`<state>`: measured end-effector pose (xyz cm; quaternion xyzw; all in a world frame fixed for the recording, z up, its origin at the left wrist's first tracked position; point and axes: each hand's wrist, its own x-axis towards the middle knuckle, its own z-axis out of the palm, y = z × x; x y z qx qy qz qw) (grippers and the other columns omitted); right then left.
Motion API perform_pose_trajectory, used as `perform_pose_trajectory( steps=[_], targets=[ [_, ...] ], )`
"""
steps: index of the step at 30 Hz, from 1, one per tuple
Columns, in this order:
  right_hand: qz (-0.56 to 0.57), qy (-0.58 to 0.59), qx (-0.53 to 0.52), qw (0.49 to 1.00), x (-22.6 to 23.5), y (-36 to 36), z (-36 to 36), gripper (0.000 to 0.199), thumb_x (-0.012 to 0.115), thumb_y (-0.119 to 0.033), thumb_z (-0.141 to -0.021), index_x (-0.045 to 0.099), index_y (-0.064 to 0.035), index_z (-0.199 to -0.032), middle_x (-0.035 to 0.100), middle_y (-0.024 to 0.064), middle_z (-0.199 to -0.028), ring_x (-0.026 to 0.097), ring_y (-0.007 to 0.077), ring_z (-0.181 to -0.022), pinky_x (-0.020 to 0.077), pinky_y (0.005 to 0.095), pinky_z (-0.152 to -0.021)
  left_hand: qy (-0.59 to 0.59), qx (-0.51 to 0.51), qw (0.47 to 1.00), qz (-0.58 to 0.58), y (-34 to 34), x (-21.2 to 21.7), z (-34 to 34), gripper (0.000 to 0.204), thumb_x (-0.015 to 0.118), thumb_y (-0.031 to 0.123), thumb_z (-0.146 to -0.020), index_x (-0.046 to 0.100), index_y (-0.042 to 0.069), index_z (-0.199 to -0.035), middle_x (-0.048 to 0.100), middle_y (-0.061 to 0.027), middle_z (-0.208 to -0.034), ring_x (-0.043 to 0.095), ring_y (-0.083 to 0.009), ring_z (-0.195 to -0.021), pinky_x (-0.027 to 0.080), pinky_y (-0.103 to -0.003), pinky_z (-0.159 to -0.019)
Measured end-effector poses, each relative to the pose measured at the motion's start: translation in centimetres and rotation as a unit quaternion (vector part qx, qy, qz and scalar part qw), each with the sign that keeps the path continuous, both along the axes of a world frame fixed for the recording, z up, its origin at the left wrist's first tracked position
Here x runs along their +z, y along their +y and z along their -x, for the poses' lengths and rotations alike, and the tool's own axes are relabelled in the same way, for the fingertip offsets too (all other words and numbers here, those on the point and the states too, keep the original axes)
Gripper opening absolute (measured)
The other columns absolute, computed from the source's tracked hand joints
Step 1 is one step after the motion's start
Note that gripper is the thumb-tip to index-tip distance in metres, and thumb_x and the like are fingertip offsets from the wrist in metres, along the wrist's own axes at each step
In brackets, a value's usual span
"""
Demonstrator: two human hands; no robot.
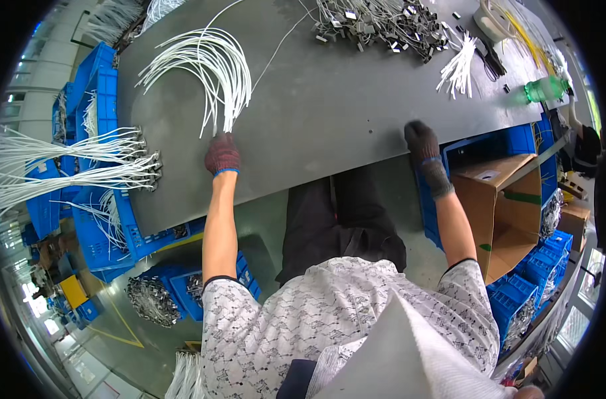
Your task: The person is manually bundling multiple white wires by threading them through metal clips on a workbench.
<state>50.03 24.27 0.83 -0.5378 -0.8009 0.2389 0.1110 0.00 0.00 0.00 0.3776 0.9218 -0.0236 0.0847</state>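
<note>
the left hand (223,154), in a dark red knitted glove, is closed around the gathered lower end of a bundle of white cables (236,70), thumb and finger detail too small to make out; whatever ends sit inside the fist are hidden. from that grip the bundle lies straight ahead, away from the body, its long axis running up the tabletop before it bends over and curls to the left, where the loose tips fan out. the left hand is plainly the nearer one; the right hand (422,141), in a dark glove, is well apart from the cables, off to the right at the front edge of the table (316,123). its fingers look bent and slightly blurred, and i cannot tell whether they are clenched, loose or pinching something small. further out, to the left, two sheaves of white cables (83,178) stick out over blue crates (107,83). past the hands, along the far side, lies a heap of cables with connectors (382,28), with a smaller bunch of white cables (459,68) to its right and a green bottle (545,89) beyond. a cardboard box (492,174) sits below the table's right end.
</note>
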Motion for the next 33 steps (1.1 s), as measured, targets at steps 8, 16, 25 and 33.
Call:
perform_pose_trajectory(
  steps=[8, 16, 25, 33],
  targets=[
    [-0.174, 0.032, -0.030, 0.984, 2.0, 15.0, 10.5, 0.051, 0.063, -0.035, -0.089, 0.055, -0.0128, -0.135, 0.057, 0.0249, -0.131, 0.059, 0.0452, -0.112, 0.0497, 0.0509, -0.094, 0.017, 0.032, 0.960, -0.276, 0.9, -1.9, -11.2, 0.024, 0.050, 0.029, -0.102, 0.062, 0.008, -0.102, 0.067, -0.0216, -0.093, 0.065, -0.0438, -0.085, 0.051, -0.052, -0.070],
    [-0.192, 0.029, -0.076, 0.978, -1.8, 15.5, 11.9, 0.039, 0.069, -0.035, -0.083, 0.067, -0.0031, -0.105, 0.066, 0.0222, -0.097, 0.062, 0.0420, -0.098, 0.0496, 0.0511, -0.082, -0.001, 0.074, 0.924, -0.375, 0.8, -2.2, -11.7, 0.024, 0.055, 0.030, -0.100, 0.062, 0.011, -0.113, 0.068, -0.0169, -0.092, 0.067, -0.0391, -0.082, 0.053, -0.049, -0.070],
    [0.313, 0.335, -0.136, 0.878, 0.4, 0.7, -0.2, 0.024, 0.062, -0.026, -0.094, 0.065, -0.0036, -0.102, 0.066, 0.0083, -0.076, 0.063, 0.0217, -0.062, 0.0499, 0.0354, -0.053, -0.038, 0.048, 0.925, -0.376, 0.1, -1.2, -11.2, 0.021, 0.064, 0.027, -0.092, 0.069, 0.007, -0.098, 0.066, -0.0171, -0.092, 0.064, -0.0373, -0.083, 0.052, -0.045, -0.071],
    [0.198, -0.261, 0.055, 0.943, -13.3, -23.7, -23.1, 0.023, 0.050, -0.021, -0.099, 0.066, -0.0047, -0.101, 0.071, 0.0212, -0.095, 0.068, 0.0342, -0.086, 0.0537, 0.0425, -0.069, -0.681, 0.081, 0.722, -0.088, 0.5, 9.5, -13.1, 0.026, 0.076, 0.029, -0.089, 0.071, 0.006, -0.099, 0.068, -0.0002, -0.088, 0.064, -0.0078, -0.081, 0.054, -0.030, -0.067]
  ],
)
